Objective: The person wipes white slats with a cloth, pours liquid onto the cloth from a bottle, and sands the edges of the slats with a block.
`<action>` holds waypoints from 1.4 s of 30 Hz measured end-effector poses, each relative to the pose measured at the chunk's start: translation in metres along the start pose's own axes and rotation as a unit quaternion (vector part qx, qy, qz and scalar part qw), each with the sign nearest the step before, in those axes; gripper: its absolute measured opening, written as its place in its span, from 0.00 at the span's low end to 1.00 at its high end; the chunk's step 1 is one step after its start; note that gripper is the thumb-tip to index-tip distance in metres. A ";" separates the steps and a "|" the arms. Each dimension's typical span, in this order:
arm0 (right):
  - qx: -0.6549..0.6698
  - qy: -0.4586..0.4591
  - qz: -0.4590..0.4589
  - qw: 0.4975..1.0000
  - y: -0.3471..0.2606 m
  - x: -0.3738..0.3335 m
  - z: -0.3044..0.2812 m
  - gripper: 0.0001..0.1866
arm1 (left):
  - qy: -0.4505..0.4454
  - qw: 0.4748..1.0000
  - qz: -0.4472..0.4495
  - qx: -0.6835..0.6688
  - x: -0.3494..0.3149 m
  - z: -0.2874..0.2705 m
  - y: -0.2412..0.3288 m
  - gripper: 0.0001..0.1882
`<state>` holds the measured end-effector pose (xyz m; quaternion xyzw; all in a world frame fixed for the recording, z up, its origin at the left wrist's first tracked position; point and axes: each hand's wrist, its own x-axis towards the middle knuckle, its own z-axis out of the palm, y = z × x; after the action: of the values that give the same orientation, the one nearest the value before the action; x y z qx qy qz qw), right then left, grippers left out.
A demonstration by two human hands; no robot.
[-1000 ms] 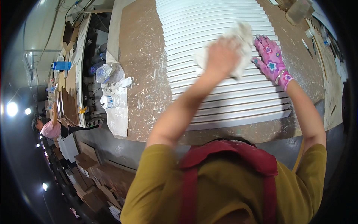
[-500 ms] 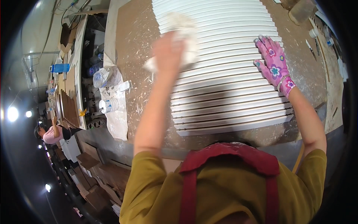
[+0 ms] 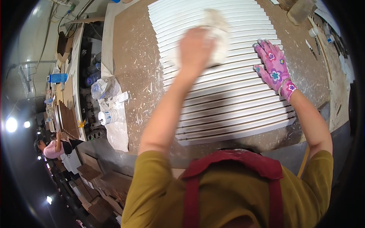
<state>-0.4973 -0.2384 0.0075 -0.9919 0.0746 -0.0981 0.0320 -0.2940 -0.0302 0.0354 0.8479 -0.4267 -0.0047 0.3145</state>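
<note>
White slatted strips (image 3: pixel 224 91), several of them side by side like a louvred panel, lie across the brown workbench (image 3: pixel 131 45). Over their middle, my bare left hand (image 3: pixel 195 47) presses a cream cloth (image 3: pixel 217 38) against the slats; both are smeared by motion. The cloth spreads out beyond the fingers on the far side. My right hand (image 3: pixel 273 66) wears a pink flowered glove and rests flat on the right ends of the slats, fingers stretched out.
Left on the bench are a white tub (image 3: pixel 107 117), a clear plastic bag (image 3: pixel 102 88) and a pale sheet (image 3: pixel 116 133). A knife (image 3: pixel 310 46) and a cloudy container (image 3: pixel 300 12) lie at the far right. Another person (image 3: pixel 53 148) works at a bench further left.
My left hand has swept the cloth to the right across the slats, from their left edge toward the middle. My gloved right hand stays on the right ends.
</note>
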 end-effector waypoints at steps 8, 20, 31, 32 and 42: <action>-0.010 -0.001 0.001 1.000 -0.003 -0.001 0.001 0.31 | 0.094 0.965 0.065 0.235 -0.063 -0.017 -0.139 0.20; 0.835 0.053 0.141 0.530 -0.102 0.048 -0.038 0.35 | -0.071 0.959 0.106 -0.253 -0.063 -0.026 0.065 0.26; 0.278 -0.135 -0.105 0.945 -0.116 0.061 0.028 0.32 | -0.048 0.977 -0.021 0.207 -0.085 -0.010 -0.076 0.33; 0.284 -0.121 -0.096 0.946 -0.089 0.051 0.026 0.32 | -0.051 0.978 -0.041 0.199 -0.088 -0.010 -0.076 0.32; 0.014 0.078 -0.027 0.997 0.057 0.053 -0.034 0.25 | -0.052 0.976 -0.077 0.197 -0.083 -0.016 -0.067 0.29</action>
<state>-0.4612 -0.3043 0.0465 -0.9824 0.0488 -0.1765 0.0371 -0.2939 0.0676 -0.0096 0.9220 -0.3689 0.0113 0.1171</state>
